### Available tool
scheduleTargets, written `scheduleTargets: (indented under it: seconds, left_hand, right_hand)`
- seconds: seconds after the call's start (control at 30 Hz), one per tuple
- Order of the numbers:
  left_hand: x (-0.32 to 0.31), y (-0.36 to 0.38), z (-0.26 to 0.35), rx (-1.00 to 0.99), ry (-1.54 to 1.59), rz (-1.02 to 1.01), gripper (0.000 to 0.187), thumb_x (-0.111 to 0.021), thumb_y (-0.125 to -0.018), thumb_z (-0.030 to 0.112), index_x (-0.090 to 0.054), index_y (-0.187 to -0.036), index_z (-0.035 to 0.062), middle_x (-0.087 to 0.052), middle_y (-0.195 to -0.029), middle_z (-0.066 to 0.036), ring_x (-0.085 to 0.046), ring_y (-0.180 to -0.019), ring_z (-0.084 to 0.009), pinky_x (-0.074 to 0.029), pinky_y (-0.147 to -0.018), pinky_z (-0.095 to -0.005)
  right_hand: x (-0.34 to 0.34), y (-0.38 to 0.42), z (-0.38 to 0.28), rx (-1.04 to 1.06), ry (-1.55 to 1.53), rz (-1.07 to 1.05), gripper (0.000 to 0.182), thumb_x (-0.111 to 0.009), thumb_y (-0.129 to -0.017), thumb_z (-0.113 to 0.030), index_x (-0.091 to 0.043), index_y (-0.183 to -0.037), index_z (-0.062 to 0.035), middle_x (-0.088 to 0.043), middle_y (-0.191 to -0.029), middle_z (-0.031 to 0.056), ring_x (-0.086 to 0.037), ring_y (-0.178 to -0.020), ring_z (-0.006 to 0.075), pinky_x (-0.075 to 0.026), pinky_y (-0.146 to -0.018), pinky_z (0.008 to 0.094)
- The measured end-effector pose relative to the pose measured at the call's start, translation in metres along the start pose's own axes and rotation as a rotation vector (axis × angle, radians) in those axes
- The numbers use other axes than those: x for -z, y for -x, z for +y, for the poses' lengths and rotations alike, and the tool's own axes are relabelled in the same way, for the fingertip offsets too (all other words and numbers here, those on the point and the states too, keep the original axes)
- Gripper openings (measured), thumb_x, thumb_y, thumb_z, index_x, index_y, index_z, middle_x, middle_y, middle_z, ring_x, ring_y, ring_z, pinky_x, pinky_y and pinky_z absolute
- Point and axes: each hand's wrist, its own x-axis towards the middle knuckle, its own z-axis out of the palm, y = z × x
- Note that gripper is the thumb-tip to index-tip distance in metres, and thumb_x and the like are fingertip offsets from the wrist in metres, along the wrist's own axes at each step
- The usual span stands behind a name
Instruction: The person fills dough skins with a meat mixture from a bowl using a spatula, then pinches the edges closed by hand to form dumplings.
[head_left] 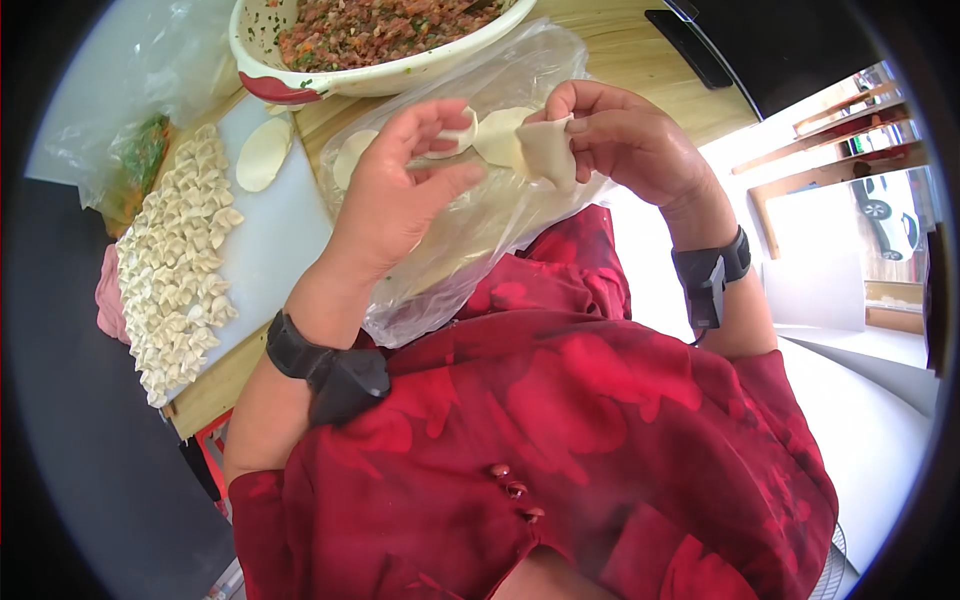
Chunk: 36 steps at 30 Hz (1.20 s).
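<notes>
My right hand [635, 140] pinches a pale dough wrapper [547, 153], which hangs from its fingertips. To the left, my left hand [405, 190] is raised with its thumb and fingers apart, over the clear plastic sheet [430, 270]. Flat round wrappers [500, 135] lie on the plastic between and beyond my hands; one of them is partly behind my left fingers. Another oval wrapper [265, 155] rests on the white board [275, 240], next to many folded dumplings [180, 270] packed close together.
A white bowl [400, 78] of chopped meat filling [375, 30] stands at the back of the wooden table [640, 60]. A plastic bag with greens [150, 150] is at the back left. A dark flat object [690, 48] lies at the back right.
</notes>
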Motion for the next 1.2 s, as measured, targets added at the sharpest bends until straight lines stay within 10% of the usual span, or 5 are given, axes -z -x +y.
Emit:
scheduleTargets:
  seconds: [0.2,0.37,0.77,1.0,1.2]
  left_hand:
    - [-0.007,-0.003,0.013,-0.257,-0.411,-0.194,0.045,-0.08,-0.08,0.019,-0.063,-0.115,-0.0029,-0.066,-0.107,-0.011,-0.06,-0.096,-0.0106,-0.049,-0.082,-0.0253]
    - [0.003,0.001,0.003,0.2,-0.123,-0.115,0.022,-0.076,-0.085,0.017,-0.069,-0.095,-0.0011,-0.068,-0.077,-0.001,-0.061,-0.068,-0.0071,-0.05,-0.063,-0.0241]
    - [0.014,-0.002,0.001,0.114,-0.394,-0.044,0.024,-0.063,-0.096,0.015,-0.064,-0.114,-0.0008,-0.068,-0.101,-0.003,-0.064,-0.087,-0.0092,-0.053,-0.076,-0.0242]
    - [0.069,0.038,0.011,0.044,-0.426,0.134,0.028,-0.07,-0.086,0.009,-0.067,-0.114,0.0038,-0.066,-0.1,-0.003,-0.06,-0.089,-0.009,-0.051,-0.079,-0.0252]
    - [0.063,0.072,0.021,0.124,-0.698,0.116,0.067,-0.081,-0.07,0.005,-0.056,-0.132,0.0094,-0.062,-0.112,-0.007,-0.06,-0.099,-0.0185,-0.051,-0.083,-0.0316]
  right_hand:
    - [-0.022,-0.004,-0.013,0.042,0.027,-0.159,0.019,-0.058,-0.094,-0.017,-0.062,-0.104,-0.0018,-0.063,-0.089,0.0013,-0.058,-0.07,0.0067,-0.045,-0.06,0.0186]
    - [0.003,-0.007,-0.011,0.094,0.234,0.075,0.022,-0.06,-0.095,-0.019,-0.062,-0.109,-0.0017,-0.064,-0.089,0.0001,-0.058,-0.069,0.0048,-0.046,-0.059,0.0182]
    - [0.075,-0.059,0.0,0.104,0.17,0.244,0.036,-0.06,-0.097,-0.018,-0.055,-0.129,-0.0009,-0.064,-0.103,0.0028,-0.062,-0.08,0.0067,-0.052,-0.069,0.0193]
    - [0.042,-0.046,0.008,0.424,1.452,0.723,0.037,-0.066,-0.088,-0.016,-0.063,-0.125,-0.0119,-0.066,-0.121,0.0063,-0.063,-0.105,0.0193,-0.052,-0.082,0.0331]
    - [-0.052,-0.046,0.015,0.501,1.087,-0.132,0.027,-0.074,-0.08,-0.008,-0.069,-0.106,-0.0096,-0.067,-0.114,0.0079,-0.06,-0.105,0.0279,-0.051,-0.085,0.0373]
